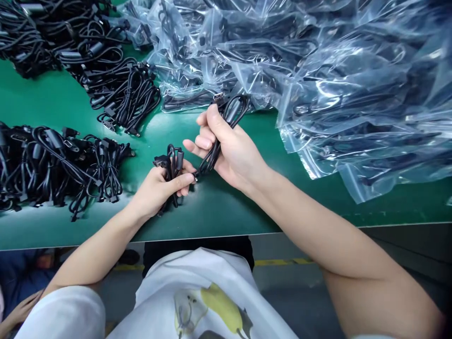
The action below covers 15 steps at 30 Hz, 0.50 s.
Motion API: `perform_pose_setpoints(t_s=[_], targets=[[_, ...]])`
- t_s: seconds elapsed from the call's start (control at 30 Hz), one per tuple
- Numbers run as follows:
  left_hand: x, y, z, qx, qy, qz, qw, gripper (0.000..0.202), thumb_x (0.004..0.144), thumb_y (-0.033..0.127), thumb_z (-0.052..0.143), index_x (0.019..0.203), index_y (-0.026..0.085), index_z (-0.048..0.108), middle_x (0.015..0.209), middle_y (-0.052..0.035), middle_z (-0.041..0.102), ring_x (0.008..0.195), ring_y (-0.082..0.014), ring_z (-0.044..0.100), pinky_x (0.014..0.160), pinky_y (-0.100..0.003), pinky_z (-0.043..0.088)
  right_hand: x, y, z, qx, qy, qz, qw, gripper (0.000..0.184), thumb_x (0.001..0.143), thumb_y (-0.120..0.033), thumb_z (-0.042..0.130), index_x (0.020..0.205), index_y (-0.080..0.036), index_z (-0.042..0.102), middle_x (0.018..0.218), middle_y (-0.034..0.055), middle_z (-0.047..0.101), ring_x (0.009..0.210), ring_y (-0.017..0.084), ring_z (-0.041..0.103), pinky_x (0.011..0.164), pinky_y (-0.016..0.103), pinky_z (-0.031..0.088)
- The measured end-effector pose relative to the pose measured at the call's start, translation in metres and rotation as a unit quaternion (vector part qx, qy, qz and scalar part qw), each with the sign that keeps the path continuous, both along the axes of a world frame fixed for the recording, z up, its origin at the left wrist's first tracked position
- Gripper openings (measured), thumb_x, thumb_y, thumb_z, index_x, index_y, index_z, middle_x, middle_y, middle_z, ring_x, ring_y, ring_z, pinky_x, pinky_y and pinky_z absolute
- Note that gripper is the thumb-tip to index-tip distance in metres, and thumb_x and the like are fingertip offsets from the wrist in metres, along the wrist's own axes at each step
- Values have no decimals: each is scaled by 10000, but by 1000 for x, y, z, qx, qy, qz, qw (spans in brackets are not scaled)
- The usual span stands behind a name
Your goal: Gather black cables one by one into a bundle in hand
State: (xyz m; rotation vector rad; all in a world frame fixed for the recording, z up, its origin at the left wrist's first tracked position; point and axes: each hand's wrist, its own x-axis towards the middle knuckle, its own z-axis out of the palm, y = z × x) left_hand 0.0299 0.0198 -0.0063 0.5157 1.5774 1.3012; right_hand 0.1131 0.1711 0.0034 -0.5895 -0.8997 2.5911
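My right hand is closed around a coiled black cable, whose metal USB plug shows above my thumb. Lower and to the left, my left hand grips another bundled black cable. A connector block pokes out above its knuckles, and the loops hang below the fingers. Left thumb and forefinger pinch a small end at the bottom of the right-hand coil. Both hands are just above the green tabletop, near its front edge.
Bundled black cables lie in a row at left, with another heap behind. Clear zip bags holding black cables cover the back and right of the table. At lower left, another person's hand rests below the table edge.
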Motion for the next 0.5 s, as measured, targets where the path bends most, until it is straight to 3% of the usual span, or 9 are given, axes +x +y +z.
perform_pose_setpoints(t_s=[0.3, 0.5], targets=[[-5, 1, -3, -17, -56, 1, 998, 334, 745, 395, 850, 788, 128, 654, 633, 9, 643, 548, -71, 571, 551, -179, 488, 9, -11, 12, -8, 30, 17, 999, 296, 871, -440, 747, 768, -208, 596, 620, -96, 379, 556, 39, 448, 898, 261, 588], [-2, 1, -2, -19, -90, -2, 996, 370, 741, 418, 844, 773, 129, 616, 600, 23, 608, 469, -54, 517, 486, -176, 468, 2, -4, 8, -46, -47, -20, 998, 314, 968, -419, 629, 749, -202, 569, 559, -104, 336, 532, 39, 460, 906, 255, 584]])
